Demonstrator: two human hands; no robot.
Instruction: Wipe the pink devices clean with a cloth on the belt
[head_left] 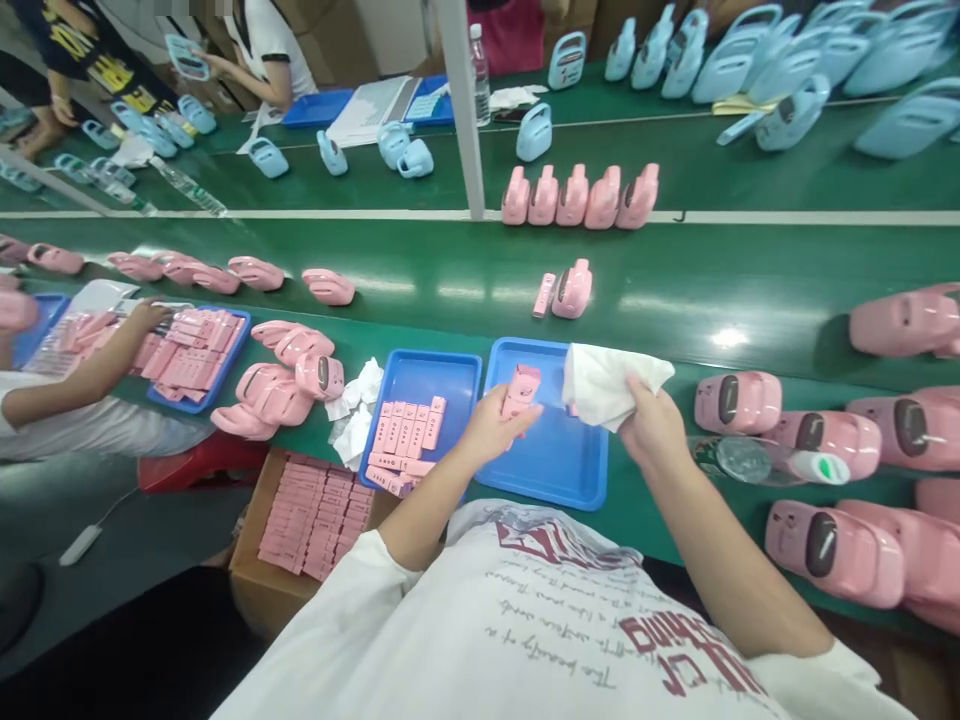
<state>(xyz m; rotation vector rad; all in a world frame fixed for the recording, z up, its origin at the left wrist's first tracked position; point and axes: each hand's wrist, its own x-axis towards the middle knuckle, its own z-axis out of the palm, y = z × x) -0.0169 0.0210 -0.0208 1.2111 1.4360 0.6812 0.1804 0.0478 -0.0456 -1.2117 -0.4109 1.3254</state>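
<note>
My left hand (487,430) is closed around a pink rectangular piece (523,388), held over the right-hand blue tray (551,485). A white cloth (607,385) hangs from my right hand (652,415), which grips it by one end above the same tray's right side. A small bit of pink shows at the cloth's lower left edge; what it belongs to is hidden. To the left, a second blue tray (435,370) contains several similar pink pieces (405,430), some in a row and others stacked across the front.
Pink rounded housings (817,445) crowd the right side around a clear bottle (739,458). More pink housings (277,390) and crumpled white tissues (356,410) lie left. A carton (251,575) of pink pieces stands below. Beyond is a green belt (420,265); a co-worker's arm (90,370) reaches in at left.
</note>
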